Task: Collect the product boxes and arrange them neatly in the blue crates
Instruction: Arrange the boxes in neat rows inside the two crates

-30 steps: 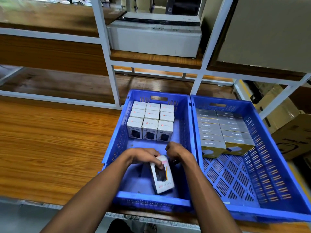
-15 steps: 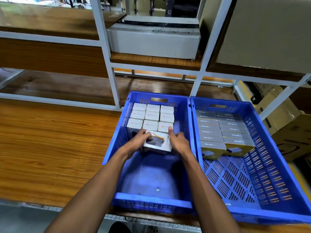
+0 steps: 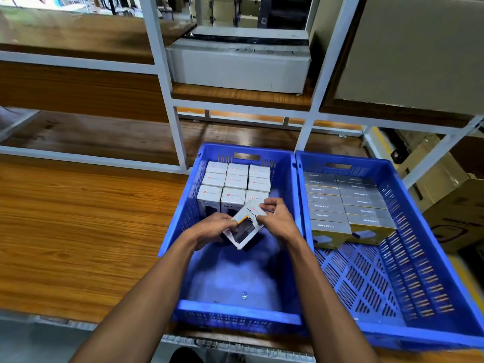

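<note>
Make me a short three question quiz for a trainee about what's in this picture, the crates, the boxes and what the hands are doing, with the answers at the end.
1. True or false: the white box in the person's hands already stands upright in the rows.
2. Which crate holds the grey and yellow boxes: A, the left crate, or B, the right crate?
3. Fill in: the stacked white boxes sit at the ___ end of their crate.

Key
1. False. The left hand and right hand hold it tilted, just in front of the rows.
2. B.
3. Far; the near part of the floor is bare.
</note>
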Action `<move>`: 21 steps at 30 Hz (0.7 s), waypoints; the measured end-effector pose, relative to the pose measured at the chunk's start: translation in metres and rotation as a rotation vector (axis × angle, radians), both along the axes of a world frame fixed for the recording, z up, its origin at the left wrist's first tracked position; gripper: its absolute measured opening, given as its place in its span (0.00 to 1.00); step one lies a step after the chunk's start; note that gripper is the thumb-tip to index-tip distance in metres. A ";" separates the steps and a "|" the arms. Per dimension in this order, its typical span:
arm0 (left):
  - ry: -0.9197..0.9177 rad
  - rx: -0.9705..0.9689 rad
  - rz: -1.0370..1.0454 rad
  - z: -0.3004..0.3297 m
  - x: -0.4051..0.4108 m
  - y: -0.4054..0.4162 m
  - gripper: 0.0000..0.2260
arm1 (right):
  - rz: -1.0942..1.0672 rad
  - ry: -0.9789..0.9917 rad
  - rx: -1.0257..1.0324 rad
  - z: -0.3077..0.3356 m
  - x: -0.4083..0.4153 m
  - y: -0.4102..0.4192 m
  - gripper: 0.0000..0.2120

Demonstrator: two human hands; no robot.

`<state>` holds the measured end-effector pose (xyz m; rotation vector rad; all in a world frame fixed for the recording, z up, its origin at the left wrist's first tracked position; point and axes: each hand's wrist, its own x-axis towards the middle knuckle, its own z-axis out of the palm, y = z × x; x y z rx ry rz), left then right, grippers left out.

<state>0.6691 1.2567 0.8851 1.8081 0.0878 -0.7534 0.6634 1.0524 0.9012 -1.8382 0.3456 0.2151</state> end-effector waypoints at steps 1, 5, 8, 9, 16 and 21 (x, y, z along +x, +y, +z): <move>0.000 0.007 -0.006 0.000 0.000 0.001 0.02 | 0.020 0.017 0.001 -0.002 0.000 0.000 0.26; -0.039 0.080 -0.062 -0.008 0.002 0.004 0.11 | 0.092 0.061 -0.043 -0.008 -0.001 0.000 0.30; -0.083 0.094 -0.059 -0.008 0.002 0.005 0.15 | 0.111 0.080 -0.018 -0.002 -0.004 0.000 0.29; -0.103 0.090 -0.055 -0.006 0.001 0.005 0.14 | 0.114 0.092 -0.008 -0.001 -0.005 0.000 0.28; -0.306 -0.063 0.212 -0.001 0.004 0.001 0.15 | 0.127 0.117 0.005 -0.002 -0.007 0.003 0.26; -0.437 -0.163 0.419 0.003 0.007 0.001 0.14 | 0.159 0.102 -0.120 -0.010 0.002 0.019 0.30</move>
